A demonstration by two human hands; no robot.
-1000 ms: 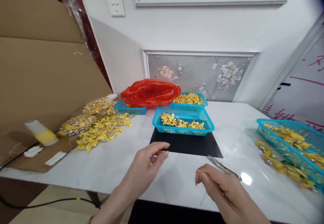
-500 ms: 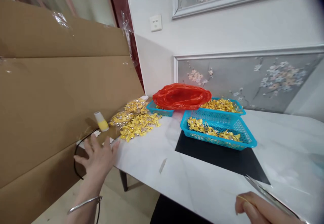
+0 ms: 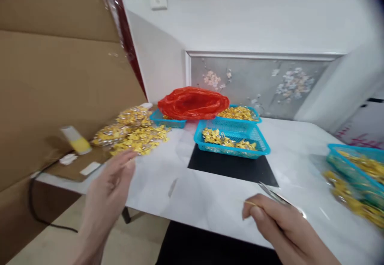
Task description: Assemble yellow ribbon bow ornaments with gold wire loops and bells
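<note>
My left hand point(image 3: 109, 189) hovers over the left table edge, blurred, thumb and fingertips drawn together. A faint pale line shows at its fingertips, too blurred to name. Behind it lies a heap of yellow ribbon bows with silvery parts point(image 3: 141, 137). A white and yellow thread cone point(image 3: 76, 140) stands tilted on cardboard to the left. My right hand point(image 3: 270, 221) pinches a thin yellow thread point(image 3: 250, 203) between thumb and forefinger. Pointed metal blades, apparently scissors point(image 3: 274, 193), lie along its far side; I cannot tell whether the hand holds them.
A blue basket point(image 3: 232, 150) with bows rests partly on a black mat point(image 3: 228, 170). Behind are more blue baskets point(image 3: 169, 123) and a red plastic bag point(image 3: 193, 103). Another filled basket point(image 3: 357, 177) stands at right, bows beside it. A cardboard panel point(image 3: 60, 85) rises at left.
My left hand has come away from near the cone, and its spread fingers have drawn together. The view has turned right, bringing in the right basket. My right hand still pinches the thread.
</note>
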